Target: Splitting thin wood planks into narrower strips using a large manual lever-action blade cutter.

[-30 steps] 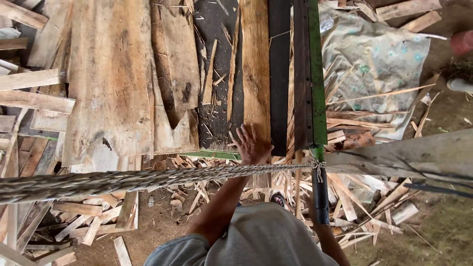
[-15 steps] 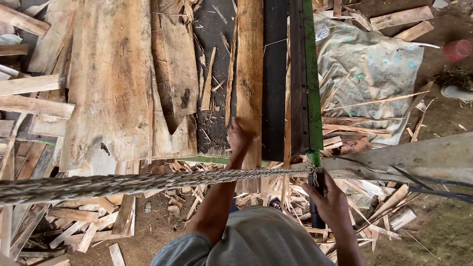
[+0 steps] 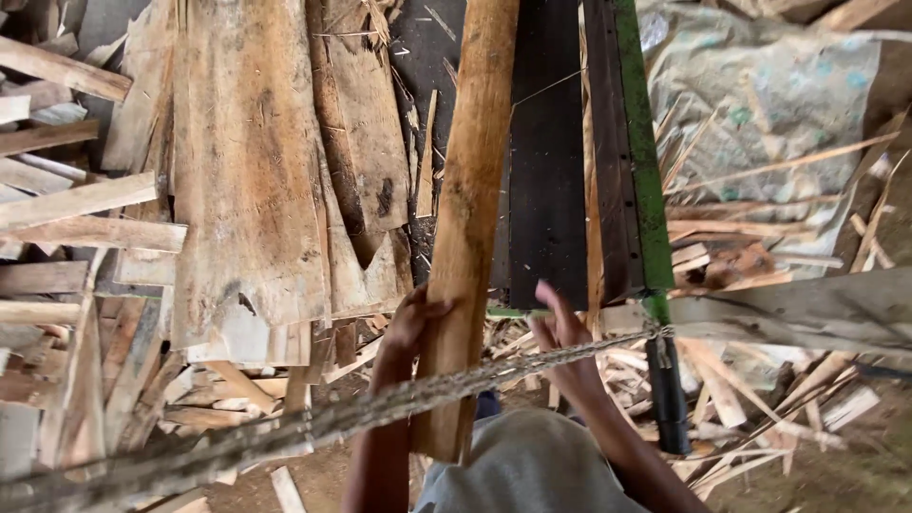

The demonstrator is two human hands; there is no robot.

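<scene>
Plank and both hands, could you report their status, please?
Left hand gripping plank edge. Right hand open beside it. Plank tilted over dark table. Rope crosses in front.

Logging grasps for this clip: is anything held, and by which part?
The left hand grips the plank by its left edge near the lower end. The right hand hovers open beside it, holding nothing.

Bench: a dark flat bed (image 3: 546, 190) with a green rail (image 3: 635, 142) is seen just right of the fingers (image 3: 554, 302).
On bench: a long plank (image 3: 470, 209) is laid lengthwise, touched by the fingers (image 3: 418, 309) at its left edge.
Ground: bare earth (image 3: 836, 475) is littered with offcuts (image 3: 722, 380) right of the fingers.
Left of fingers: rough slabs (image 3: 247, 171) are stacked flat.
Beyond rail: a printed sack (image 3: 760, 104) is spread.
</scene>
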